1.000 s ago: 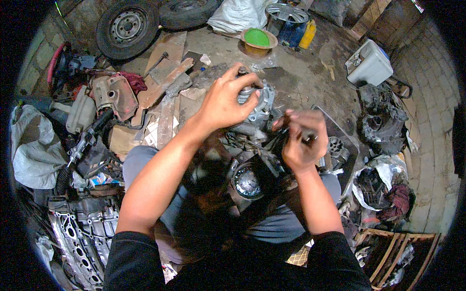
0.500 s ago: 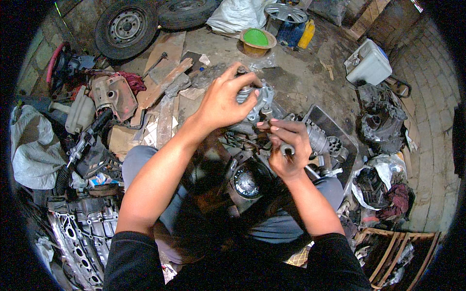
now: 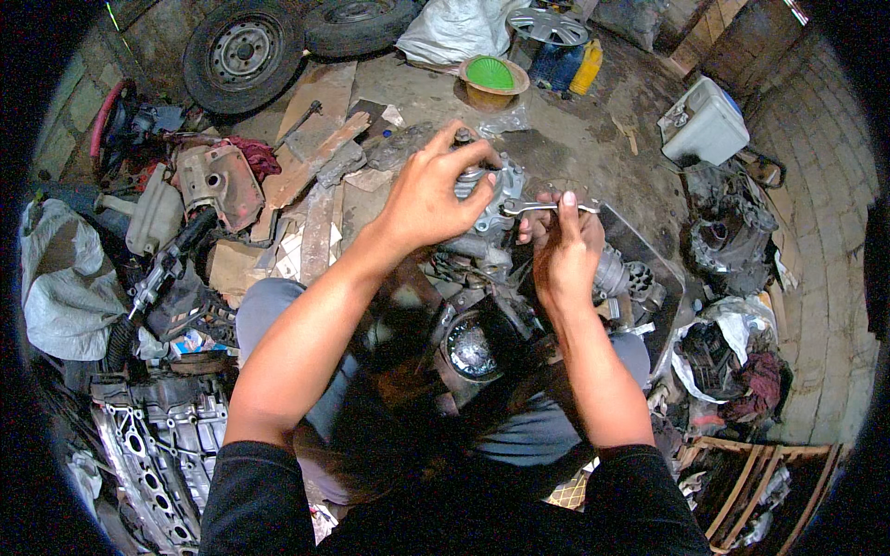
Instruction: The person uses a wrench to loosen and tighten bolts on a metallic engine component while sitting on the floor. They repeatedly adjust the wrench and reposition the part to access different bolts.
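My left hand [image 3: 436, 190] is curled around the top of the grey metal assembly [image 3: 507, 181] ahead of me; I judge it heavy, rigid, best steadied by its body. Rightward, my right hand [image 3: 567, 250] clamps a wrench [image 3: 538, 206], likely light, stiff, possibly greasy, best held mid-shank. No marking legible on either.

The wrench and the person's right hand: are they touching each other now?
Touching. The head view shows the right hand gripping the wrench, its thumb lying across the handle, which shows on both sides.
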